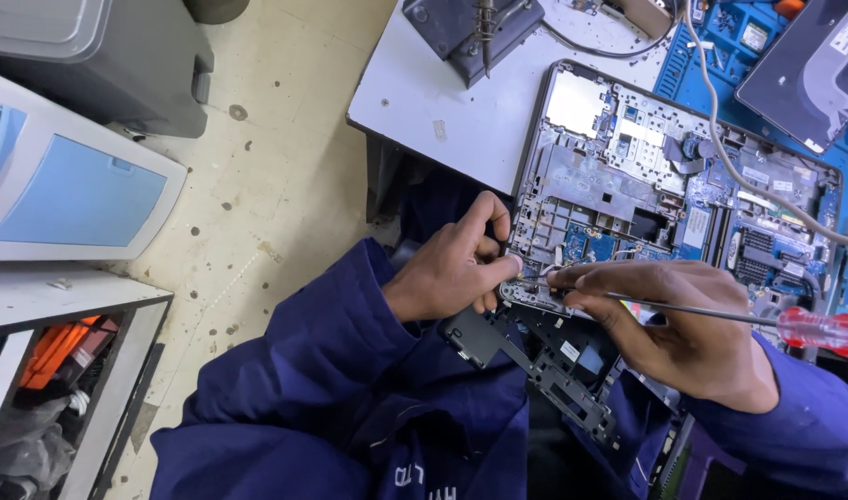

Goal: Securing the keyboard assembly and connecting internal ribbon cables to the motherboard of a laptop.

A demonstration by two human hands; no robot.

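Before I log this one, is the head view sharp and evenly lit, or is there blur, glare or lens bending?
Head view: even light, no harsh glare; left hand, right hand and opened laptop are sharp; screwdriver is sharp too; wide-angle bending curves the grey table edges.

The screwdriver (720, 315) has a shiny red plastic handle and a thin metal rod. The sleeves (350, 370) are soft blue cloth. The floor (257, 185) looks rough and spotty.

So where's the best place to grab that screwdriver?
Probably by the red handle, coming from the right. The screwdriver lies almost flat with its thin shaft pointing left under the right hand, and the thick handle sticks out free past that hand.
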